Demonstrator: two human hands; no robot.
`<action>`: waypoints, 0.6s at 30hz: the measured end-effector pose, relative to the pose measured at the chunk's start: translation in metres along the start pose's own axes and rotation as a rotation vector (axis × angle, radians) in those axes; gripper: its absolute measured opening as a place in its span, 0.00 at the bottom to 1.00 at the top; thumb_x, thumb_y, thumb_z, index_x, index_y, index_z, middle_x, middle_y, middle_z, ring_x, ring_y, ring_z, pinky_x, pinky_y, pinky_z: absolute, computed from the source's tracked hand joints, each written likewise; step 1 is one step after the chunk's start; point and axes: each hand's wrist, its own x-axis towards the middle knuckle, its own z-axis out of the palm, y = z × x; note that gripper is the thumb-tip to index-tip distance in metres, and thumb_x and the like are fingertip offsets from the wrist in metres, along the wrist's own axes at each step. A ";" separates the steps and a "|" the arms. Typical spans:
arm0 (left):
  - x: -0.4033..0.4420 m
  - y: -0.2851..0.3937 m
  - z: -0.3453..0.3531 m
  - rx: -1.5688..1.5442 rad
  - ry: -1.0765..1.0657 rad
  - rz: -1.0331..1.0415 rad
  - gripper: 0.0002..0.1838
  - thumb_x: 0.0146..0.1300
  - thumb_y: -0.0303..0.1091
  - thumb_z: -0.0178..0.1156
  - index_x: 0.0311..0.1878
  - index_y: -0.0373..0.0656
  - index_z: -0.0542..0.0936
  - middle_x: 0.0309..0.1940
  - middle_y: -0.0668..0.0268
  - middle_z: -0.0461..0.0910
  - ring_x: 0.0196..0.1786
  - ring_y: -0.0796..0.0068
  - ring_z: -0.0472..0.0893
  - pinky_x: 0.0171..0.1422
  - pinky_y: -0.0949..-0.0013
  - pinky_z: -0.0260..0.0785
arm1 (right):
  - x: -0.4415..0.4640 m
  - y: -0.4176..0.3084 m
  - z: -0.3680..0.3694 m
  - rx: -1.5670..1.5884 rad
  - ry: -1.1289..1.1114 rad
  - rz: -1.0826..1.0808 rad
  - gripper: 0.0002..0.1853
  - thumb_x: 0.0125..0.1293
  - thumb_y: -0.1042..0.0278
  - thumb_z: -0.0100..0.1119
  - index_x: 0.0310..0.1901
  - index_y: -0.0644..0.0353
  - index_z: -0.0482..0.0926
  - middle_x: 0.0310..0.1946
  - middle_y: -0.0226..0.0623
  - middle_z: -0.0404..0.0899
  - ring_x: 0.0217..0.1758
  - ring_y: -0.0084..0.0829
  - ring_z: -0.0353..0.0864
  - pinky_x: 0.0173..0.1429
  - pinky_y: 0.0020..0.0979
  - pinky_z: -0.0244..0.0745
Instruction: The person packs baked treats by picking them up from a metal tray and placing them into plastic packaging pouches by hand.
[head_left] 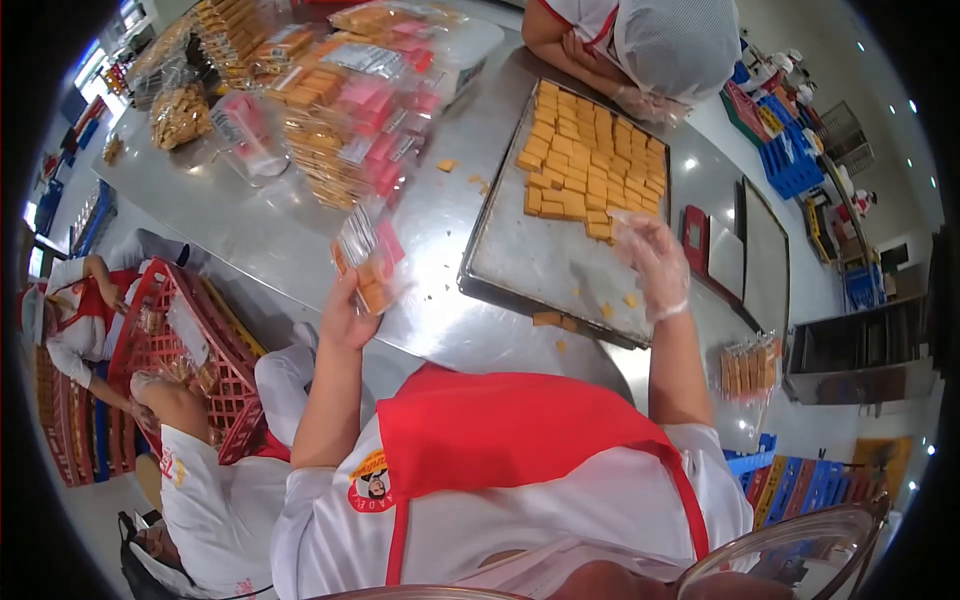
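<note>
My bare left hand (347, 318) is closed around the lower end of a clear plastic pack (372, 268), with golden-brown biscuits and a pink label inside. My right hand (655, 265), in a clear plastic glove, is over the right side of a metal tray (530, 265). Its bent fingers meet the near edge of the rows of rectangular biscuits (590, 150); whether a piece is between the fingertips is hidden. The tray's near part is bare metal with a few crumbs.
Filled packs (335, 130) are piled at the table's far left. A person in a hairnet (675, 45) leans over the tray's far end. Right of it lie a red object (695, 238) and another tray (765, 250). People sit by a red crate (190, 360) at left.
</note>
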 end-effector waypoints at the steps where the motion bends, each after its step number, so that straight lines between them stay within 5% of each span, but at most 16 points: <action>1: 0.002 -0.001 0.004 -0.006 0.002 0.035 0.24 0.61 0.30 0.48 0.61 0.56 0.60 0.57 0.61 0.65 0.56 0.66 0.68 0.57 0.55 0.64 | 0.008 0.003 -0.004 -0.144 0.022 -0.015 0.15 0.57 0.69 0.54 0.47 0.59 0.69 0.36 0.37 0.74 0.33 0.24 0.73 0.37 0.24 0.67; 8: -0.005 -0.004 0.010 0.015 -0.006 0.125 0.24 0.61 0.30 0.49 0.61 0.56 0.59 0.57 0.62 0.65 0.57 0.66 0.68 0.58 0.57 0.63 | 0.048 0.009 0.020 -1.064 -0.168 -0.710 0.09 0.53 0.72 0.56 0.38 0.58 0.75 0.30 0.38 0.75 0.33 0.35 0.74 0.36 0.31 0.70; 11: -0.008 -0.006 0.014 0.024 -0.018 0.156 0.25 0.61 0.30 0.50 0.61 0.56 0.59 0.56 0.62 0.65 0.57 0.66 0.68 0.59 0.58 0.63 | 0.056 0.017 0.044 -1.344 -0.219 -0.527 0.09 0.53 0.69 0.55 0.37 0.56 0.75 0.33 0.40 0.75 0.36 0.41 0.73 0.39 0.37 0.70; 14: -0.008 -0.006 0.010 0.034 -0.009 0.156 0.25 0.60 0.31 0.50 0.61 0.56 0.59 0.56 0.62 0.66 0.57 0.65 0.68 0.59 0.59 0.62 | 0.058 0.024 0.056 -1.303 -0.188 -0.470 0.09 0.55 0.65 0.53 0.38 0.55 0.75 0.34 0.39 0.76 0.38 0.40 0.73 0.40 0.39 0.70; 18: -0.005 -0.003 -0.008 0.023 0.013 0.118 0.25 0.61 0.32 0.50 0.62 0.54 0.58 0.57 0.62 0.65 0.57 0.64 0.67 0.59 0.57 0.62 | 0.038 0.004 0.075 -1.319 -0.412 -0.191 0.09 0.56 0.64 0.50 0.38 0.54 0.75 0.34 0.42 0.76 0.38 0.44 0.74 0.42 0.39 0.70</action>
